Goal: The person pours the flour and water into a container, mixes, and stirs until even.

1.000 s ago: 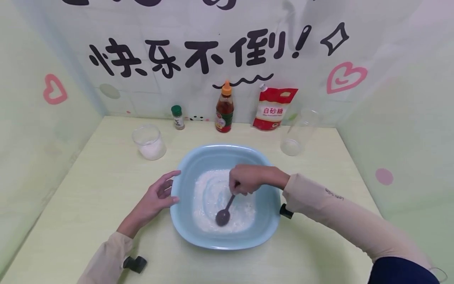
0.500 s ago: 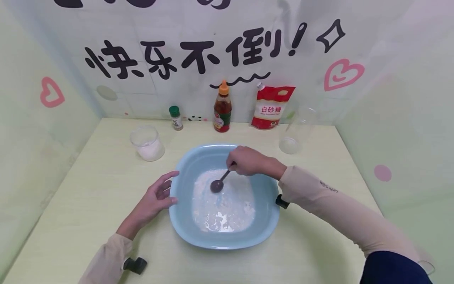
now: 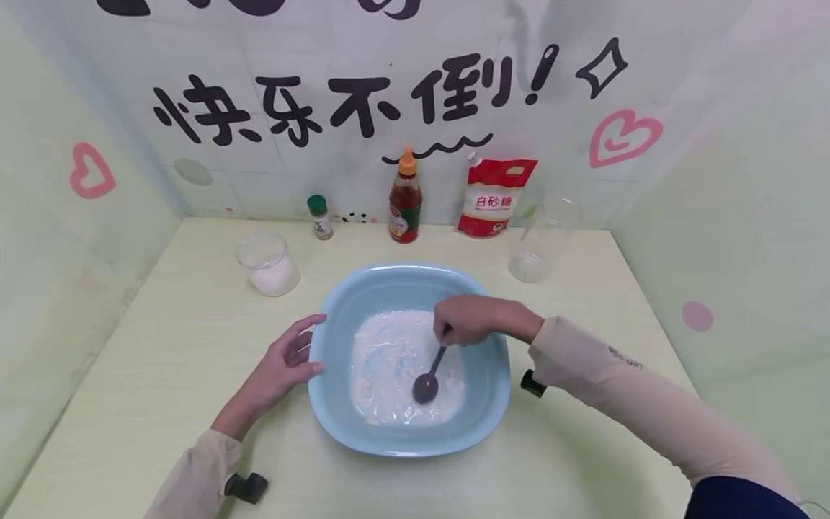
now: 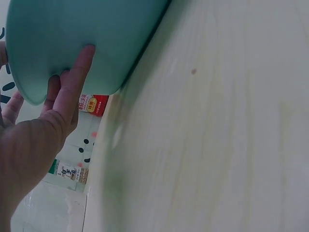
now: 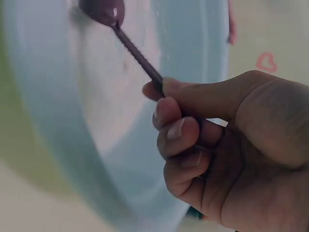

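Observation:
A light blue basin (image 3: 408, 448) stands on the table with a white, wet-looking mixture (image 3: 382, 360) spread over its bottom. My right hand (image 3: 470, 319) pinches the handle of a dark brown spoon (image 3: 426, 388) between thumb and curled fingers. The spoon's bowl is down in the mixture, and its handle slants up; the right wrist view shows the grip closely (image 5: 217, 130). At the basin's left side my left hand (image 3: 285, 360) rests with extended fingers. Its fingertips touch the rim and, in the left wrist view, fingers (image 4: 72, 87) lie against the outer wall.
Behind the basin stand a glass cup of white powder (image 3: 275, 277), a green-capped shaker (image 3: 320, 218), an orange-capped sauce bottle (image 3: 405, 205), a red-and-white sugar pouch (image 3: 494, 198) and a tall clear glass (image 3: 538, 249). Walls enclose the table's back and sides.
My right hand moved the spoon toward the back of the basin, then back toward me and to the right. The left hand stays at the rim.

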A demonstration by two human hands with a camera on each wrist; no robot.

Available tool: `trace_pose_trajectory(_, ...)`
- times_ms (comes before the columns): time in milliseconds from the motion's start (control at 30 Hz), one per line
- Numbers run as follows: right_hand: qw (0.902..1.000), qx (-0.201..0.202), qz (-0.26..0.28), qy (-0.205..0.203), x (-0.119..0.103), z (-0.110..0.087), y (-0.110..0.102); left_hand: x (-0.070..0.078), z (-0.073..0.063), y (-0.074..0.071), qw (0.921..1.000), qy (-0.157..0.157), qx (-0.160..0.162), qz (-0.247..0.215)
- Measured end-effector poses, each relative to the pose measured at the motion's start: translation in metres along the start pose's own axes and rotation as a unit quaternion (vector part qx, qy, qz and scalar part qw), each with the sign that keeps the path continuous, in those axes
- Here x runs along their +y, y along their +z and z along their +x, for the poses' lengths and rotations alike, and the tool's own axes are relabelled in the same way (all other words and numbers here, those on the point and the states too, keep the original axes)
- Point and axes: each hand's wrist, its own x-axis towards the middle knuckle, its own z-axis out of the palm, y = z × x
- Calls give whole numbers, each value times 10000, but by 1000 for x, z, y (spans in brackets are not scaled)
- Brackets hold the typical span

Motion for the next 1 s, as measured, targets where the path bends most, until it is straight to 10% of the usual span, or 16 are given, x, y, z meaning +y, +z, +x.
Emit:
trace_pose_trajectory(500, 9828, 1763, -45, 546, -6, 39, -14, 1, 0, -2, 10000, 69, -28, -36)
trace_pose_trajectory(1000, 9993, 110, -200, -292, -35, 16, 19, -2, -1, 0, 9999, 48, 4, -108)
